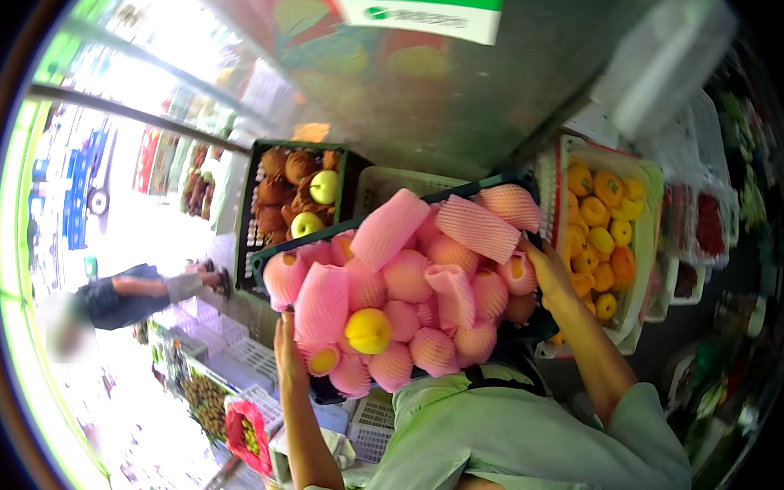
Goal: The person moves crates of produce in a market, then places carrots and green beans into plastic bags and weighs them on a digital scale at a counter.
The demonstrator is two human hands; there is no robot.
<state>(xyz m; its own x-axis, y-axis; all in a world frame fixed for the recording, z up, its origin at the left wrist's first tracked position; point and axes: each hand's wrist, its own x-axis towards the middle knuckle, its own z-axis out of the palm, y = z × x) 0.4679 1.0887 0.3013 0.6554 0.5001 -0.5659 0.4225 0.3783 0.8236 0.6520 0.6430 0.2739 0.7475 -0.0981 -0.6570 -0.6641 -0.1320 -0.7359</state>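
Observation:
A dark plastic crate [262, 258], heaped with fruit in pink foam net sleeves, is tilted in front of my body. My left hand [289, 351] grips its left end, the fingertips at the rim. At the right end my right hand [549, 273] holds the crate, thumb up beside a sleeved fruit. One bare yellow fruit [368, 331] lies among the pink sleeves [390, 229], some of which look empty and loose. The crate's underside is hidden.
Behind at the left stands a black crate [242, 240] with brown and green fruit; at the right, a white crate [651, 247] of orange and yellow fruit. A person [138, 291] is off to the left. A pink bag [233, 427] of green fruit sits lower left.

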